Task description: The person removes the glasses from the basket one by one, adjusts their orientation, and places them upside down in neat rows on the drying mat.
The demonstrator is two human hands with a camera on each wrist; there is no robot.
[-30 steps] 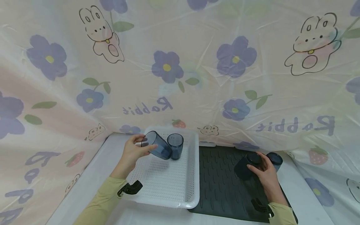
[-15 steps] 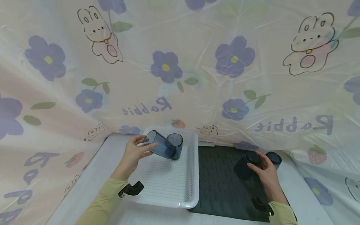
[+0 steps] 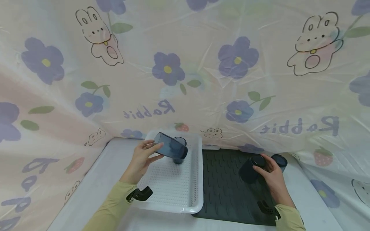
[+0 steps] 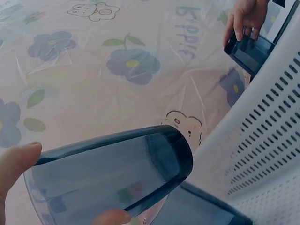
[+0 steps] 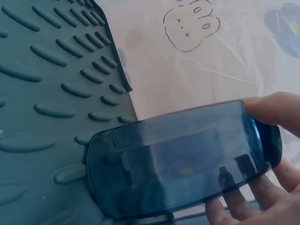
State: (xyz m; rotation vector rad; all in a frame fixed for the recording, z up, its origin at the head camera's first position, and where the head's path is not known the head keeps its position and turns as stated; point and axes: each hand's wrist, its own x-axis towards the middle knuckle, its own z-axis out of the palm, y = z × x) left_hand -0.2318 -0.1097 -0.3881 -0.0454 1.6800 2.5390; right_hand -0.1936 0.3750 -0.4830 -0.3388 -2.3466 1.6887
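Note:
In the head view my left hand (image 3: 141,162) holds a clear blue drinking glass (image 3: 169,147) by its mouth end, tilted nearly sideways over the white basket (image 3: 200,179). Its thick base points right and overlaps a second blue glass (image 3: 177,161) standing in the basket. Thumb and fingers grip the held glass on opposite sides in the left wrist view. On the dark mat (image 3: 222,189), my right hand (image 3: 273,178) grips another blue glass (image 3: 249,171) near its base, which faces up; its mouth meets the mat. Beside it stands one more glass (image 3: 281,161), partly behind the fingers.
The basket has perforated walls and floor and sits left of the ribbed mat, over its left edge. Both lie on a white table (image 3: 112,170). A patterned plastic curtain (image 3: 196,106) hangs close behind and along both sides.
My left hand has moved right and turned its glass flatter, so the base now lies across the standing glass. The right hand keeps its grip in about the same place.

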